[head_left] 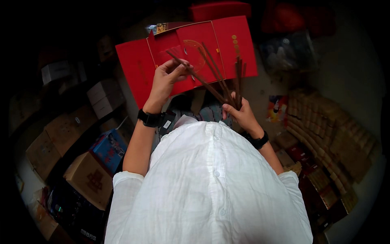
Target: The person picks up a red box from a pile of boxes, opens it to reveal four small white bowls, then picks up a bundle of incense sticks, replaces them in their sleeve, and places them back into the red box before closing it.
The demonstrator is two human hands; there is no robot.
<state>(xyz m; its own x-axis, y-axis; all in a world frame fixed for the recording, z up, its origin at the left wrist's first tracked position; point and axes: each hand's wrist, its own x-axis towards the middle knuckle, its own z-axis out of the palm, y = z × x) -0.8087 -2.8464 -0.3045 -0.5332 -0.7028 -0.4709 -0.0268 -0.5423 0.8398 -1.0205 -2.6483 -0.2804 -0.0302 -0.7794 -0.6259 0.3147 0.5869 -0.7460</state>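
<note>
My left hand (166,79) is closed, with thumb and fingers pinching the upper part of one long, dark brown chopstick (205,85). The lower end of that stick runs down to my right hand (242,116). There, closed fingers grip a fanned-out bundle of similar chopsticks (238,79), their tips pointing away from me. Beyond both hands lies a red box (237,44) with spread panels and gold decoration. My left fingers overlap its near part in the picture; I cannot tell whether they touch it.
Cardboard boxes (89,181) and a blue box (109,148) are piled on my left. To the right stand stacked tan bundles (321,130). A clear plastic bag (288,53) lies at the far right, and another red box (219,11) sits behind the spread one.
</note>
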